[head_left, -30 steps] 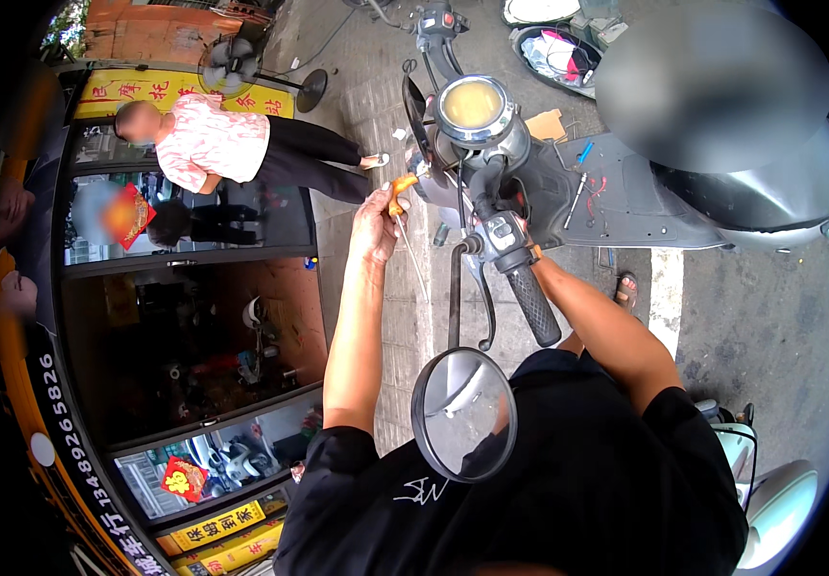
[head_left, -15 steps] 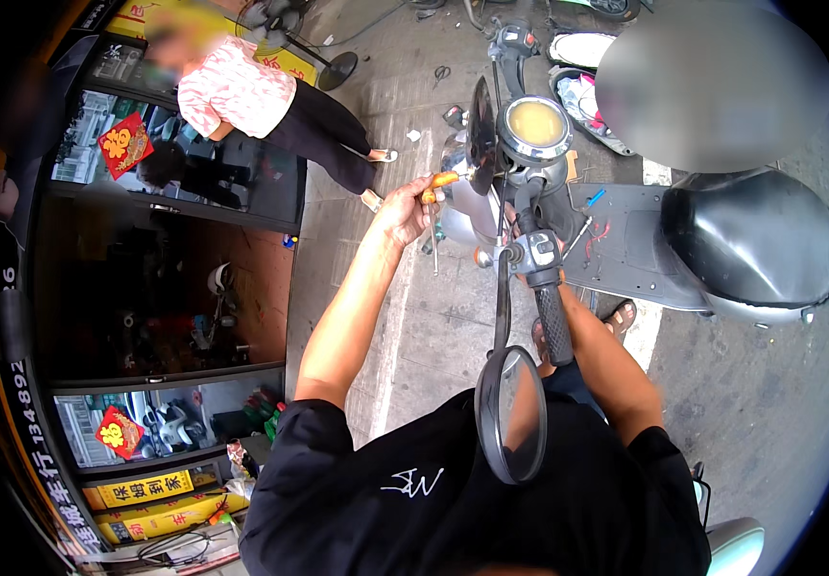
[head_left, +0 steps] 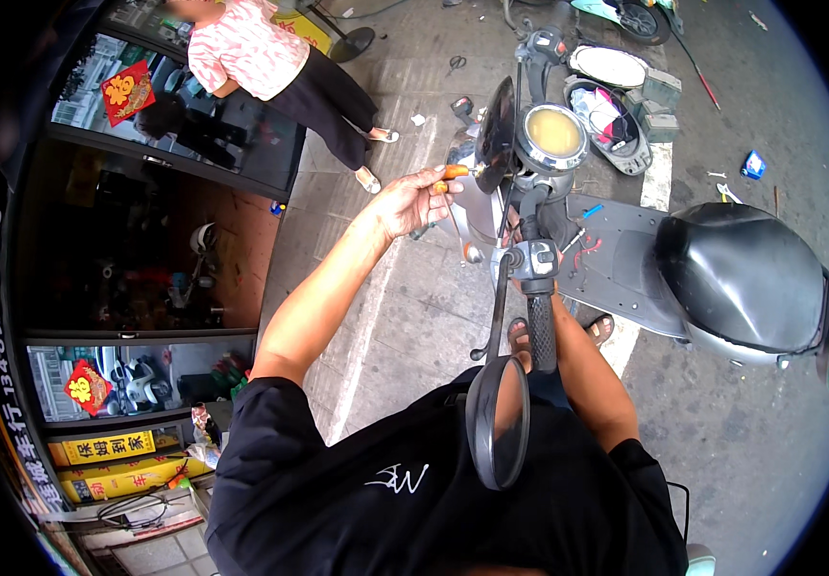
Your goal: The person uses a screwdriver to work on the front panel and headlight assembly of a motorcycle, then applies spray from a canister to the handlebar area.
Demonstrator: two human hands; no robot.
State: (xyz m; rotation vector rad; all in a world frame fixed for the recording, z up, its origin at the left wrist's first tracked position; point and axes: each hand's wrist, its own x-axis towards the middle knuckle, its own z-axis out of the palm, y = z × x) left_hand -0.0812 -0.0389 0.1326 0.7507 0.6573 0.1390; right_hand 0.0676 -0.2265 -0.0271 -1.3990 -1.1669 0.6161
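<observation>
My left hand (head_left: 414, 204) is closed around what look like two orange-handled screwdrivers (head_left: 455, 172), beside the front of a scooter. One points toward the dark round mirror (head_left: 497, 134); the thin shank of the other slants downward. Most of my right hand (head_left: 556, 257) is hidden behind the near handlebar (head_left: 536, 259), close to the steering column, so its fingers cannot be made out. A ribbed black grip (head_left: 542, 331) and a second round mirror (head_left: 499, 422) sit between my arms. Beyond the handlebar is a round yellowish gauge (head_left: 553, 132).
On the footboard (head_left: 625, 245) lie a blue piece (head_left: 593, 210) and red wires (head_left: 587, 252). The black seat (head_left: 741, 278) is at right. An open storage bin (head_left: 611, 130) and grey blocks (head_left: 661, 88) stand behind. A person (head_left: 251, 48) stands by the shop front at left.
The whole view has shifted a little, showing more ground at upper right. My left hand keeps its grip beside the mirror; the lower shank has swung from nearly vertical to slanting right.
</observation>
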